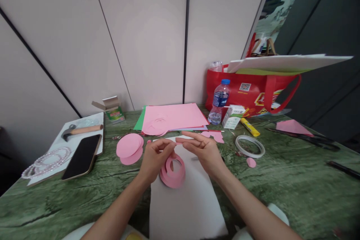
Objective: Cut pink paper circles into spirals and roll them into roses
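Note:
A pink paper spiral (173,180) hangs over a white sheet (187,210), its coils curling below my fingers. My left hand (157,157) pinches its upper end between thumb and fingers. My right hand (202,152) meets the left at the same end, thumb and index finger closed on the paper strip, the other fingers stretched out. Just left of my hands lie several overlapping pink paper circles (128,149). Behind them, more cut pink paper (154,127) rests on a stack of coloured sheets (176,115).
To the left, a hammer (84,130), a phone (82,157) and bead strings (46,162) lie near a small open box (114,113). On the right are a water bottle (218,103), a carton (233,117), a glue stick (250,127), a tape roll (262,150), scissors (306,137) and a red bag (239,93).

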Demonstrator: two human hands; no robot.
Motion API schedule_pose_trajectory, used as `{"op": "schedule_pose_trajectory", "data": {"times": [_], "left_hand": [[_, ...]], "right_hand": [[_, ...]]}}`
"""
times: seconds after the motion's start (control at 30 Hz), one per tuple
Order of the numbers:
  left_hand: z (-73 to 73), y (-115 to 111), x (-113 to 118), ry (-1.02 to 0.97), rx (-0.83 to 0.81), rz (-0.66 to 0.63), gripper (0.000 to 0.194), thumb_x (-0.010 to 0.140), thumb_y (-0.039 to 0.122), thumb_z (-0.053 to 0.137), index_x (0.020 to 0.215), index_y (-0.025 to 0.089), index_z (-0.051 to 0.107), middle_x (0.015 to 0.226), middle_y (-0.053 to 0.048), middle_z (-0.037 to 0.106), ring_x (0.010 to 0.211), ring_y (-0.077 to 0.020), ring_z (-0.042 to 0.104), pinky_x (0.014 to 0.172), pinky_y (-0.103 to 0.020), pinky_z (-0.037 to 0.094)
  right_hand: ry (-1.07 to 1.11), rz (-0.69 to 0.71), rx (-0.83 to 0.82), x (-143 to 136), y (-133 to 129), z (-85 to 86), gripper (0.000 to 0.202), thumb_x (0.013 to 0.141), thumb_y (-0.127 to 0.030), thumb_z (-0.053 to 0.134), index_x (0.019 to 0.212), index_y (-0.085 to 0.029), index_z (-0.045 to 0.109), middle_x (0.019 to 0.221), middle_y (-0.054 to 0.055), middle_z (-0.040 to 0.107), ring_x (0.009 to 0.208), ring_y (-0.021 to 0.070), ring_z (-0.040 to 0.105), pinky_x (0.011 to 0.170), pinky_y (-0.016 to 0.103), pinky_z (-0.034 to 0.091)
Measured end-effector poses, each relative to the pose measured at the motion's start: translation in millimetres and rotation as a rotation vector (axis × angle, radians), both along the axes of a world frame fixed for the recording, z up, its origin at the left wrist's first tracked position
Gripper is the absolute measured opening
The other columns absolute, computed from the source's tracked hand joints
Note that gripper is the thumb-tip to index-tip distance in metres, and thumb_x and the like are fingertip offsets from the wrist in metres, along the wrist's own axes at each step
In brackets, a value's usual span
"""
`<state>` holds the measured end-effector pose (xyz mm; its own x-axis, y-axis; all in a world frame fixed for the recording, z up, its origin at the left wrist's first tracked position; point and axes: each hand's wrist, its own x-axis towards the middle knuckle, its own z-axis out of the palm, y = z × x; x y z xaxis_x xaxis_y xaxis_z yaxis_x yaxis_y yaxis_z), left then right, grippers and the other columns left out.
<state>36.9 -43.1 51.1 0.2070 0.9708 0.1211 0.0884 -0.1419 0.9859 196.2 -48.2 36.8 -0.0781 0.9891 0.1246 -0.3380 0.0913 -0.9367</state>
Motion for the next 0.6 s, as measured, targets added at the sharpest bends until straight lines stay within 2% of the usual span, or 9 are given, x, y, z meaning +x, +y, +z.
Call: {"op": "schedule_pose_trajectory", "data": {"times": [0.23,0.6], "left_hand": [[1.9,-1.3,1.1,0.017,0.001,0.021,0.019,0.075,0.033,0.059,0.070,0.015,0.062,0.053,0.001,0.059,0.046,-0.0095,0.052,0.044,-0.018,0.041],[3.0,-0.8,1.5,0.045,0.001,0.032,0.019,0.076,0.032,0.059,0.070,0.015,0.062,0.052,0.002,0.059,0.049,-0.0098,0.053,0.048,-0.019,0.042]], "right_hand": [[0.014,0.021,-0.013,-2.7,-0.7,-1.5,0.048,0.059,-0.028,0.077,0.104,-0.021,0.061,0.092,0.006,0.073,0.089,0.0242,0.067,0.082,0.039,0.052],[-0.009,0.004,0.057,-1.4,-1.3,-0.6,0.035,0.068,-0.032,0.070,0.101,-0.021,0.063,0.090,0.006,0.073,0.088,0.0209,0.067,0.084,0.035,0.049]]}}
